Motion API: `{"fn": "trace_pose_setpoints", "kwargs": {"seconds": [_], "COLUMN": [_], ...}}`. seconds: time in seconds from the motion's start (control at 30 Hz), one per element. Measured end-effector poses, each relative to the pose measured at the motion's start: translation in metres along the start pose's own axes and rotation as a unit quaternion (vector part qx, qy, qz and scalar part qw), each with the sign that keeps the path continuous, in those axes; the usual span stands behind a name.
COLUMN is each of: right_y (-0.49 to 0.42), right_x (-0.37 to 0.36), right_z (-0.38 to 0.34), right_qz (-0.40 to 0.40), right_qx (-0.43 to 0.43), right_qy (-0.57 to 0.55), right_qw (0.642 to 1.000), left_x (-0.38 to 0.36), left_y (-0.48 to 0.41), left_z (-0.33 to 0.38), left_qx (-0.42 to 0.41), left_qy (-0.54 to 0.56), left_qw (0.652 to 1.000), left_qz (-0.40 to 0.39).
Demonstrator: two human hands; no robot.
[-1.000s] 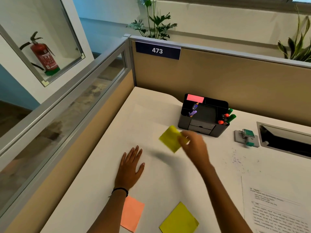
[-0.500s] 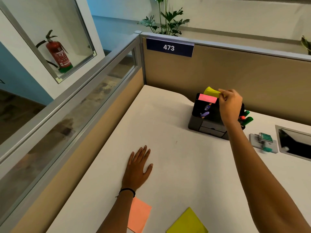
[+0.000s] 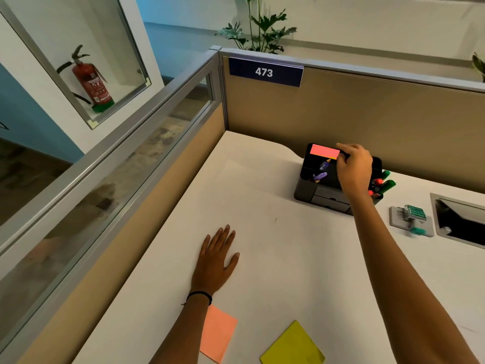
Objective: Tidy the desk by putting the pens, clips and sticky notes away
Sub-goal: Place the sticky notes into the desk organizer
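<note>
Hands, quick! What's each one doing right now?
Left hand: open, flat on the desk, holding nothing.
Right hand: fingers curled at the organizer by the pink sticky notes; can't tell if it grips anything.

Tan cubicle partitions [image 3: 367, 119] with a "473" nameplate [image 3: 265, 72] enclose the white surface [image 3: 301, 258]. Potted plants [image 3: 258, 30] rise behind; a fire extinguisher [image 3: 90, 82] stands beyond glass.

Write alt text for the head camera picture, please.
A person's right hand reaches into a black desk organizer holding pink sticky notes, while the left hand lies flat on the white desk.
</note>
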State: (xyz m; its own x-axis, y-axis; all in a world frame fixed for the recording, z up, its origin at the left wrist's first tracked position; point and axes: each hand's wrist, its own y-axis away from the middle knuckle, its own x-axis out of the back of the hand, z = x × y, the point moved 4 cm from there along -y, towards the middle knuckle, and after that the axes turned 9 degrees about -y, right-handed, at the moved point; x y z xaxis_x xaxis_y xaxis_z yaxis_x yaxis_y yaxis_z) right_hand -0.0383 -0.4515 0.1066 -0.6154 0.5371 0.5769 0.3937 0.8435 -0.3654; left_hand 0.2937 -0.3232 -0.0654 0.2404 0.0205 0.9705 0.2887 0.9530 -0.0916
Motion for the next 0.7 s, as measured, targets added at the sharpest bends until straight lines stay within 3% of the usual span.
{"fn": "trace_pose_setpoints", "kwargs": {"seconds": [0.2,0.33,0.5,0.7], "right_y": [0.061,0.123,0.216,0.312], "right_x": [0.016,0.010,-0.028,-0.074], "right_z": [-0.013,-0.008,-0.014,-0.045], "right_qz": [0.020,-0.033,-0.238,-0.464], "right_qx": [0.024,0.021,0.001,-0.007], "right_qy": [-0.090,-0.133,-0.135,-0.052], "right_qw": [0.995,0.990,0.962,0.884], "left_x": [-0.001,0.002,0.003,0.005], "left_y": [-0.001,-0.006,-0.011,-0.015], "left_z": [0.000,-0.005,-0.010,-0.009], "left_qx": [-0.003,-0.004,-0.037,-0.047], "left_qy": [0.003,0.022,0.001,-0.035], "left_qw": [1.000,0.999,0.989,0.975], "left_qz": [-0.005,-0.033,-0.143,-0.212]}}
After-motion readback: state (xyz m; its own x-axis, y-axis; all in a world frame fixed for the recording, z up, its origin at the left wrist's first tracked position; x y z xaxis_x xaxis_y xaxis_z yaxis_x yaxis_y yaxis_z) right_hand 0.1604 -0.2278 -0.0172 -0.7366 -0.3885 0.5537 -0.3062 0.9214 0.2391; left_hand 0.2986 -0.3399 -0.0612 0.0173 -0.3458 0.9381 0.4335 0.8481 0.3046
